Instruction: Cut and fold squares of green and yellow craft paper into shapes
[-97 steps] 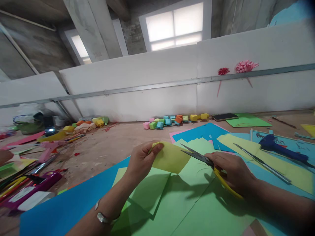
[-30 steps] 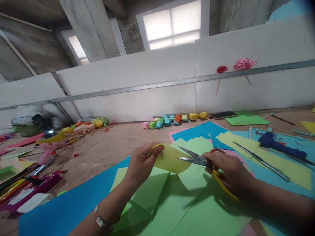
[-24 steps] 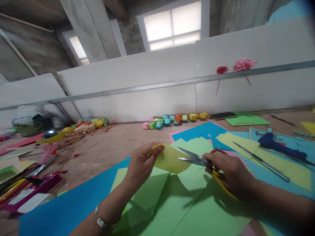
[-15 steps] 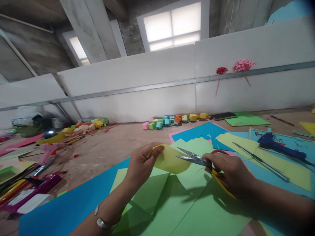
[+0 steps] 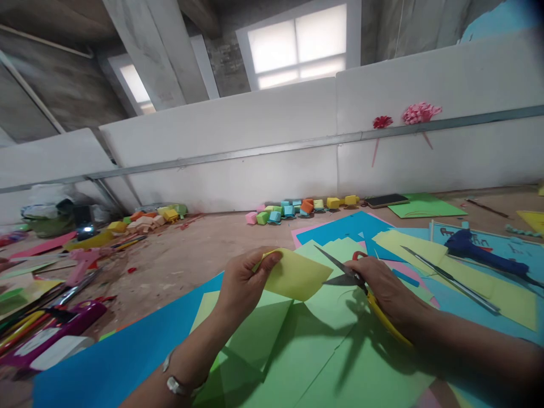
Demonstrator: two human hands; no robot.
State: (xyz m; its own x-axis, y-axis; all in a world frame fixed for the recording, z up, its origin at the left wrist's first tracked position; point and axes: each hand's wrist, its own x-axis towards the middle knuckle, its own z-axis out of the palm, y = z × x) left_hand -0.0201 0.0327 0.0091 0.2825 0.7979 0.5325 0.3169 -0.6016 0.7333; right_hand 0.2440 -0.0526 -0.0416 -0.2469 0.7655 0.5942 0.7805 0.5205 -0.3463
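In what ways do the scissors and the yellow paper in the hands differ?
Colour: the scissors have grey blades with red and yellow handles; the yellow paper is one plain colour. State: the scissors stand open in the right hand; the yellow paper is pinched, slightly curved, in the left hand. Both are held above green sheets.

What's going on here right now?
A person is holding a piece of yellow paper in the left hand, with scissors in the right hand. The blades are spread open at the paper's right-hand edge; whether they touch it is hard to tell. Green sheets lie below the hands. A dark blue glue gun lies off to the right, and small colored paper blocks sit near the wall.
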